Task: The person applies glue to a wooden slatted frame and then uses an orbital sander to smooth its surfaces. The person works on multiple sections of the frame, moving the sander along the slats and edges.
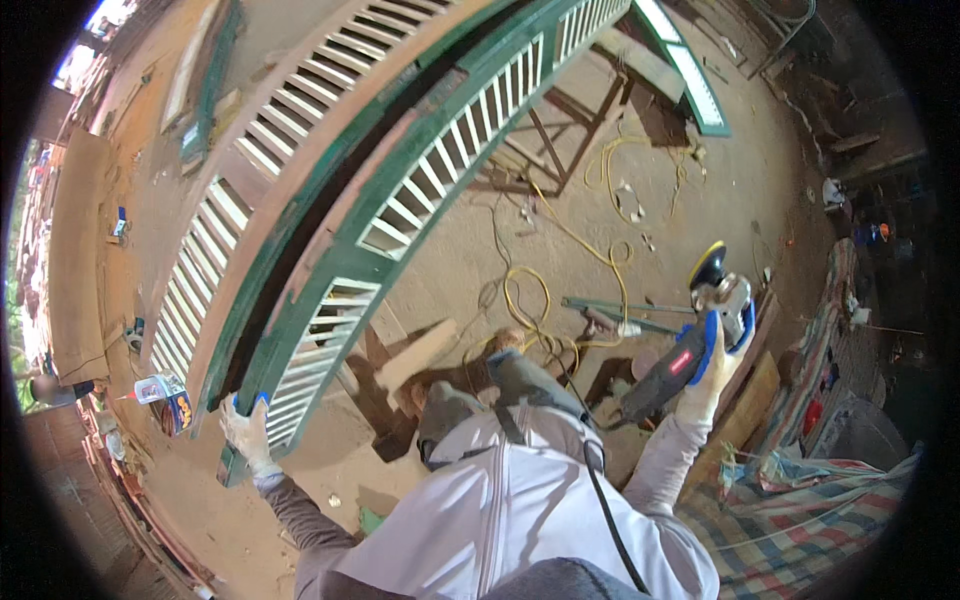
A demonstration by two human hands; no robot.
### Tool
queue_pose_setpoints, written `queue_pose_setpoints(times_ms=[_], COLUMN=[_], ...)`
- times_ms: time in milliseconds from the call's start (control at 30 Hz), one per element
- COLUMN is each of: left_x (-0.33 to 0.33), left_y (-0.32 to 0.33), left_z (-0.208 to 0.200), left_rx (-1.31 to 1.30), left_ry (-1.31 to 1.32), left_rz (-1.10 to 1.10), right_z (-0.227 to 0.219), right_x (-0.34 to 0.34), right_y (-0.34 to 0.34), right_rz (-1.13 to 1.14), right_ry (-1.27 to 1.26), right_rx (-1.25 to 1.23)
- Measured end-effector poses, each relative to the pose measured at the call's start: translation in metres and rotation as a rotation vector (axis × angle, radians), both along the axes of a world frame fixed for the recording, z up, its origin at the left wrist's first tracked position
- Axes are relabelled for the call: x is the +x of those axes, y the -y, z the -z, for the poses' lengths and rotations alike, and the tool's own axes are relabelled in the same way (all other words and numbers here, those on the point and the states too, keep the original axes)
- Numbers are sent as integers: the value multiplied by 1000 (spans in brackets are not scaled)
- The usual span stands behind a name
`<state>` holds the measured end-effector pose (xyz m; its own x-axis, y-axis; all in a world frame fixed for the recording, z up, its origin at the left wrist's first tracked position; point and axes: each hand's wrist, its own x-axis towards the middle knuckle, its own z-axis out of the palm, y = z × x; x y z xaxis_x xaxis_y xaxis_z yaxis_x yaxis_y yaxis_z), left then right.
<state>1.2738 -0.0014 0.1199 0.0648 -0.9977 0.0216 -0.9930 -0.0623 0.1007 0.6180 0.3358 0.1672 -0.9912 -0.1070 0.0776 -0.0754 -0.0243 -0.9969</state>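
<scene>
My left hand (246,436), in a white glove with blue fingertips, grips the near end of a long green louvered shutter (355,265) at the left. Its slats look pale. Alongside it lies a second louvered shutter (255,165) with a brown frame, a dark gap between the two. At the right, my right hand (718,362), gloved the same way, is closed around an angle grinder (660,378). The grinder's round, yellow-edged pad (709,264) points up and away from the shutters, touching nothing. A black cord runs from its rear end across my body.
A yellow cable (623,300) loops over the floor ahead of my feet. Wooden trestle legs (590,135) stand under the shutters. A bottle (155,388) and a box sit by the left end. A checkered tarp (800,530) lies at right. Another person (70,392) shows at far left.
</scene>
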Motion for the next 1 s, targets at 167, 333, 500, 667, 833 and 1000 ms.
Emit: queue_pose_setpoints(times_ms=[167,333,500,667,833,1000], left_x=[-58,-98,-132,-195,-274,-282], left_y=[14,10,36,55,80,75], left_z=[-14,-18,-19,-6,7,-10], left_rx=[54,-68,56,-109,-86,-29], left_ry=[-60,471,-29,-184,-82,-108], left_rz=[-16,6,13,179,170,167], right_z=[-11,-10,-2,5,-2,-31], right_x=[-48,-83,-104,-128,-163,-174], right_y=[3,2,25,76,154,225], right_rz=[70,114,80,73,-91,92], right_ry=[73,28,43,39,-34,61], right_rx=[75,38,-18,-57,-137,-186])
